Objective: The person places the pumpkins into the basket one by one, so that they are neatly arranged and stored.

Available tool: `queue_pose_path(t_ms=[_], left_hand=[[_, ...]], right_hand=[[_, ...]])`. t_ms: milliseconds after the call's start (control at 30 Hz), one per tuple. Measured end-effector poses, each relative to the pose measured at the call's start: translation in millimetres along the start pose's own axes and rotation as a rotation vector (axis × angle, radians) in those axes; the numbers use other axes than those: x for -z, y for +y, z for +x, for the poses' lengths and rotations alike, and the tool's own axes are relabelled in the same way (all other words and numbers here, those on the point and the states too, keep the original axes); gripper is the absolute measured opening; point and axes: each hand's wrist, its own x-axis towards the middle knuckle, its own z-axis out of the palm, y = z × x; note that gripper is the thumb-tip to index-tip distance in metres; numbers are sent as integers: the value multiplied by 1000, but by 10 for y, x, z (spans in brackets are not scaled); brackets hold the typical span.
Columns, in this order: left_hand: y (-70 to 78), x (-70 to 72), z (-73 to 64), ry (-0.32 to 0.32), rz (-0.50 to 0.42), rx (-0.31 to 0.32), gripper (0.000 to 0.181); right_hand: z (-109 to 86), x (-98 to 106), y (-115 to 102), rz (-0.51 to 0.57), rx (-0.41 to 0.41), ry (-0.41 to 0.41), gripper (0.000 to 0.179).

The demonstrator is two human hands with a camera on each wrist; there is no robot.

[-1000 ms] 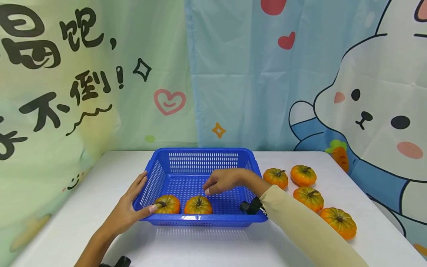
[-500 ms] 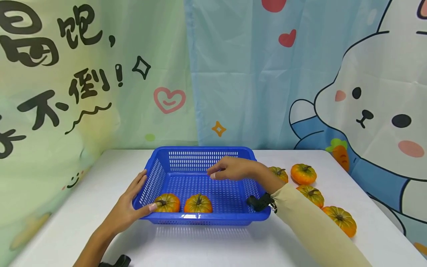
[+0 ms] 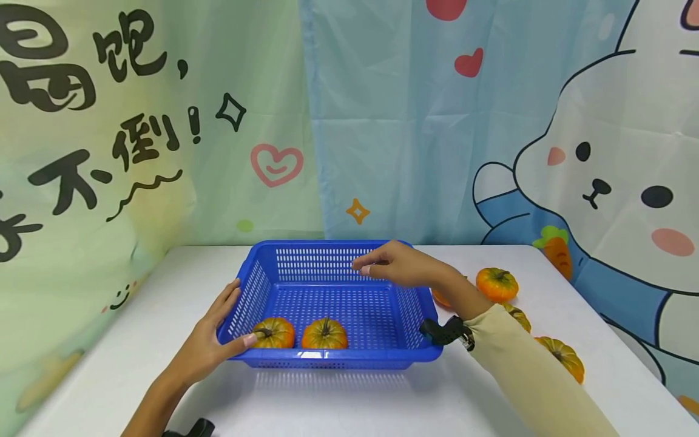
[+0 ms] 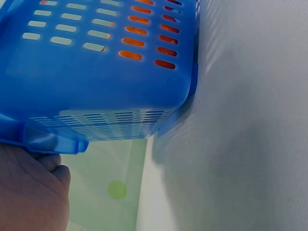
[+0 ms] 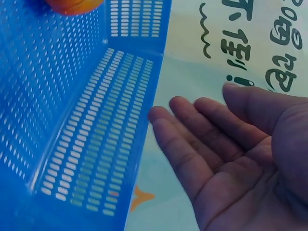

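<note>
A blue plastic basket (image 3: 338, 358) with slotted walls stands on the table. Two small orange-and-green pumpkins lie inside along its front wall: a left pumpkin (image 3: 274, 333) and another pumpkin (image 3: 324, 334) beside it. My left hand (image 3: 204, 340) holds the basket's front left corner, thumb over the rim near the left pumpkin. In the left wrist view, part of that hand (image 4: 33, 187) shows beneath the rim. My right hand (image 3: 404, 264) hovers above the basket's right back part, holding nothing. Its fingers are loosely bent and apart from the thumb in the right wrist view.
Right of the basket several more pumpkins rest on the white table (image 3: 338, 406): a back pumpkin (image 3: 497, 285), a front pumpkin (image 3: 565, 359) and others partly hidden by the right arm. A printed curtain (image 3: 366, 152) hangs behind the table.
My right hand has risen from beside the pumpkin in the basket and moved right and back, empty. The left hand and both pumpkins in the basket have stayed put.
</note>
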Motion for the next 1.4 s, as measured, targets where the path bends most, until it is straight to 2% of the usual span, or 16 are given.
queue_pose_path(t_ms=[167,333,533,800,1100,1300,1400], left_hand=[[-25,5,12,0,-9,-9,91],[-67,-4,17,7,-10,-33,91],[-56,-10,12,7,-3,-27,91],[-28,3,9,3,-6,-16,90],[-49,2,3,2,-5,-21,90],[-38,6,6,2,-2,-16,90],[-38,-3,7,2,-8,-20,89]], right_hand=[[-95,69,39,47,-5,54,34],[-200,115,81,50,15,107,35],[-341,153,219,64,28,161,35],[-523,135,380,61,-36,242,35],[-593,79,556,114,-107,369,35],[-621,60,671,74,-149,494,37],[-658,68,727,87,-175,549,39]])
